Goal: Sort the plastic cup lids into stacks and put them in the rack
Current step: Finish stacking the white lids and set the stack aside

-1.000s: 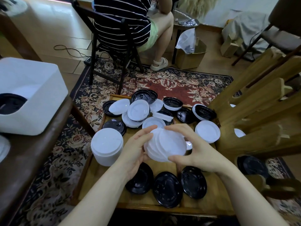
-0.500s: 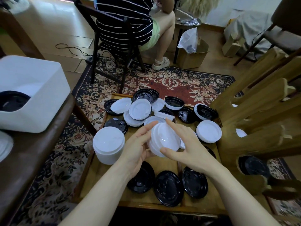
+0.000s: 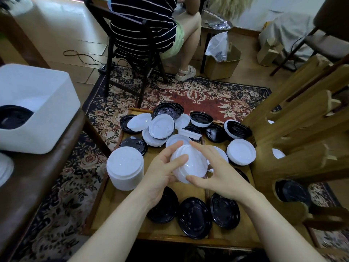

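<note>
Over the wooden tray table point(image 3: 188, 235), my left hand point(image 3: 162, 171) and my right hand point(image 3: 215, 169) hold a small stack of white lids point(image 3: 190, 163) between them, tilted on edge. Thumb and fingers of each hand curl round its rim. A tall stack of white lids point(image 3: 125, 167) stands to the left. Loose white lids point(image 3: 161, 126) and black lids point(image 3: 194, 217) lie scattered over the tray. The wooden rack point(image 3: 294, 140) stands at the right, with a black lid point(image 3: 291, 191) in a lower slot and white lids showing in the upper slots.
A white bin point(image 3: 34, 110) holding a black lid sits on a dark bench at the left. A person sits on a black chair point(image 3: 132, 59) beyond the tray. A patterned rug point(image 3: 198, 95) covers the floor, and a cardboard box point(image 3: 221, 63) stands behind.
The stack between my hands has been pressed together and turned more on edge. My right hand has slid from the stack's right side to its front and lower rim.
</note>
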Demonstrator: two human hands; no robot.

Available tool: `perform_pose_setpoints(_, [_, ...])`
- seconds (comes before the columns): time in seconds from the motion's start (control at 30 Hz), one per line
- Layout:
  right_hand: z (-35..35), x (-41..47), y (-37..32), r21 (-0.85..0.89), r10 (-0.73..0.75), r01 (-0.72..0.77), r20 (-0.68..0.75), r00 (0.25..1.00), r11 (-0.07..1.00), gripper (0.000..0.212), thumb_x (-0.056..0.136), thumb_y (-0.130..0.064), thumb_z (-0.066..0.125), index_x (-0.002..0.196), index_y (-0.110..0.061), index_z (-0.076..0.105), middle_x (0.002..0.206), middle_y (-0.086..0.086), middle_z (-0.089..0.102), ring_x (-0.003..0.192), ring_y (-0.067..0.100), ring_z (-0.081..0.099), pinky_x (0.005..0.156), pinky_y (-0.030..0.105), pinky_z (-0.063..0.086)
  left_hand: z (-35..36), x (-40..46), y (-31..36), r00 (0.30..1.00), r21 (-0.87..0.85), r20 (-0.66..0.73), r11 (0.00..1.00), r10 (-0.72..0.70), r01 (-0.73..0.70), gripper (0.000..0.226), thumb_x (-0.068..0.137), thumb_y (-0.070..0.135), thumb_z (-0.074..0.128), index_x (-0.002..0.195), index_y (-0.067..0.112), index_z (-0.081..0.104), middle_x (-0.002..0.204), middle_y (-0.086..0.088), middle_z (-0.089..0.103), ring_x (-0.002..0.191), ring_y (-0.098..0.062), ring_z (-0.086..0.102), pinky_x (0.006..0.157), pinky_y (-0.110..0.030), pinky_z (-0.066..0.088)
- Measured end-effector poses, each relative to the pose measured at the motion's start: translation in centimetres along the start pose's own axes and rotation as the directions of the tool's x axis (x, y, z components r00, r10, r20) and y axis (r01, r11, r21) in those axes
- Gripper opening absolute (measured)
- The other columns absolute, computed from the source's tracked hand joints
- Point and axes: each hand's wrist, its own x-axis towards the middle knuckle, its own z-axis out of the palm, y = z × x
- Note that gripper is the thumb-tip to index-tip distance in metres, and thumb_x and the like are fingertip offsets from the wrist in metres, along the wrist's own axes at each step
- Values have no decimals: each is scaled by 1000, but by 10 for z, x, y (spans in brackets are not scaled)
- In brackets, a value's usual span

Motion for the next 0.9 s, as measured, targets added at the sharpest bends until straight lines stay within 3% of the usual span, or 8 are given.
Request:
perform_pose_setpoints(0.23, [4, 0, -3, 57, -17, 20, -51, 999, 998, 81, 81, -44, 75, 146, -48, 27, 140, -24, 37, 127, -15, 30, 95, 14, 35, -1, 1, 1, 999, -16, 2, 999, 37, -37, 54, 77, 14, 80, 127, 28, 66, 121, 0, 72, 103, -18, 71, 73, -35, 60])
perform_pose_setpoints(0.33, [3, -1, -4, 41, -17, 21, -90, 996, 999, 82, 78, -46, 78, 145, -47, 30, 138, -24, 38, 127, -13, 32, 96, 18, 38, -1, 1, 1, 1000, -3, 10, 1000, 20, -20, 50, 74, 22, 76, 122, 33, 69, 119, -4, 71, 101, -21, 70, 69, -35, 59])
perform_pose_setpoints(0.47, [8, -2, -7, -12, -6, 4, -143, 990, 1000, 83, 77, -50, 76, 146, -45, 30, 135, -24, 39, 124, -6, 37, 97, 30, 46, 2, 0, 2, 1000, 39, -17, 999, 8, -7, 37, 90, 18, 70, 123, 35, 68, 115, 1, 73, 96, -18, 71, 63, -30, 58])
perform_pose_setpoints(0.67, [-7, 5, 9, 90, 82, -78, -41, 996, 993, 94, 69, -71, 70, 147, -48, 23, 147, -21, 34, 138, 1, 30, 112, 33, 32, 0, 1, 2, 991, 24, -133, 999, 31, -28, 33, 92, 13, 66, 116, 34, 72, 112, 2, 74, 97, -20, 72, 66, -34, 60])
perform_pose_setpoints(0.77, [-25, 16, 38, -36, 175, -182, -141, 974, 983, 96, 72, -74, 60, 152, -36, 23, 151, -11, 35, 142, 11, 30, 116, 44, 28, -2, 4, 1, 979, 1, -198, 998, 55, -55, 34, 92, 10, 65, 117, 32, 70, 119, 1, 71, 96, -17, 70, 61, -28, 58])
perform_pose_setpoints(0.9, [-30, 27, 68, -322, 287, -314, -130, 949, 893, 89, 84, -48, 70, 154, -26, 20, 153, 3, 33, 143, 22, 23, 116, 45, 21, -3, 6, 1, 970, 8, -227, 997, 81, -81, 34, 92, 9, 65, 114, 34, 70, 122, -1, 70, 106, -22, 68, 63, -28, 60])
